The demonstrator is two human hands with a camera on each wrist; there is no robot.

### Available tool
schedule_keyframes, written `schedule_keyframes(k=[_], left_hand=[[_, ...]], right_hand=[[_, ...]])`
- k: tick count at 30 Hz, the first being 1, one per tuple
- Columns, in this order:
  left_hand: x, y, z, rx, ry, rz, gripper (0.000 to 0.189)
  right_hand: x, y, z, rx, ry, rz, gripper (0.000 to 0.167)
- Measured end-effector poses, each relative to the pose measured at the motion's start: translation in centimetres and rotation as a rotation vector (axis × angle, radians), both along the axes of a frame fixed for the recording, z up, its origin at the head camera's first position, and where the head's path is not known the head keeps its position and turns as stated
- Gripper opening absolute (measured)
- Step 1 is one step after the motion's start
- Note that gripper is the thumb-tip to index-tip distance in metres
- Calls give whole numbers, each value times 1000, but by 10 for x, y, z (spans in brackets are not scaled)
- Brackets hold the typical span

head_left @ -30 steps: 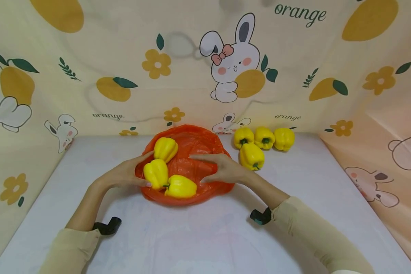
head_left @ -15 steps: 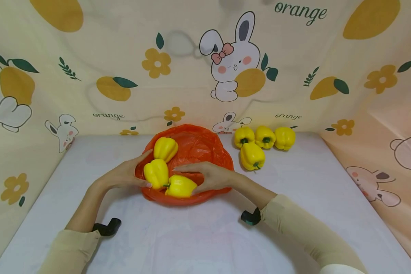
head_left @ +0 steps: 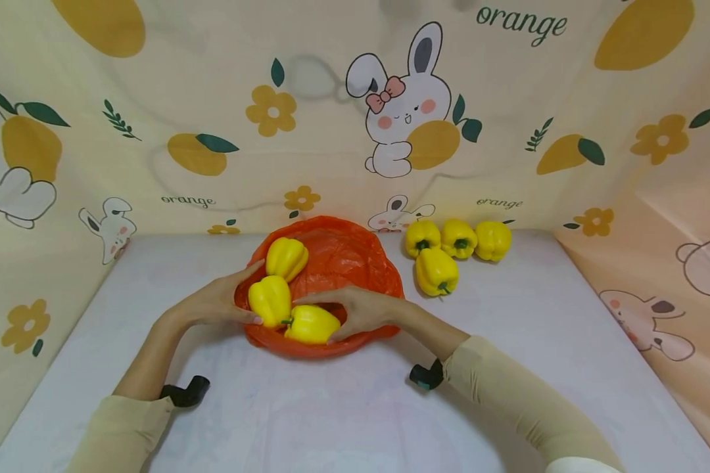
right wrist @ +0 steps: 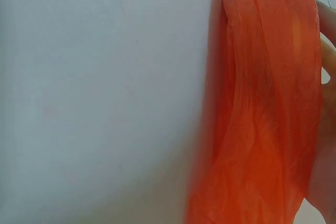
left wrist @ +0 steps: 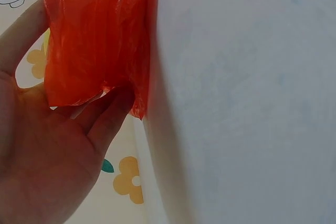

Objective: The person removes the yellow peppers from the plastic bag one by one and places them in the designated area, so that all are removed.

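A red plastic bag [head_left: 349, 253] lies spread wide on the white table with its rim turned out, and several yellow bell peppers sit in its left part. My left hand [head_left: 219, 302] holds the bag's left side, thumb near the middle pepper [head_left: 270, 301]; in the left wrist view its fingers [left wrist: 113, 111] reach behind the red plastic. My right hand [head_left: 361, 312] reaches inside and grips the front pepper [head_left: 312, 324], thumb at its right end and fingers along its far side. Another pepper [head_left: 286, 258] rests at the back left of the bag. The bag wall [right wrist: 273, 87] mostly covers the right hand in the right wrist view.
Right of the bag, several more yellow bell peppers [head_left: 437, 272] form a cluster at the back of the white table [head_left: 307, 414]. Printed cloth [head_left: 213, 112] with rabbits and oranges walls the table at the back and sides.
My right hand has moved left and toward the front, from the open middle of the bag onto the front pepper. The left hand has stayed at the bag's left side.
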State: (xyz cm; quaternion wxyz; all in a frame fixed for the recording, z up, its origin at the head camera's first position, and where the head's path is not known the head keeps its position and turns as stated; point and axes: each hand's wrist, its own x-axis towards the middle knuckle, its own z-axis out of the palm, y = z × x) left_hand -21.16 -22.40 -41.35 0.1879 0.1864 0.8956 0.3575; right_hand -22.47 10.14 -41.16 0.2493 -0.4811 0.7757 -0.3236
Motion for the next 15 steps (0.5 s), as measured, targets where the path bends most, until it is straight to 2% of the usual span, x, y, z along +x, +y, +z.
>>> schedule_keyframes(k=[8,15], left_hand=[[1,1,0,10,-5,-1,109],[1,1,0,-4,6,-6,109]], right_hand=[[0,1,1,-58,-86,-57,74],[-1,8,11,-73,-121,-144,73]])
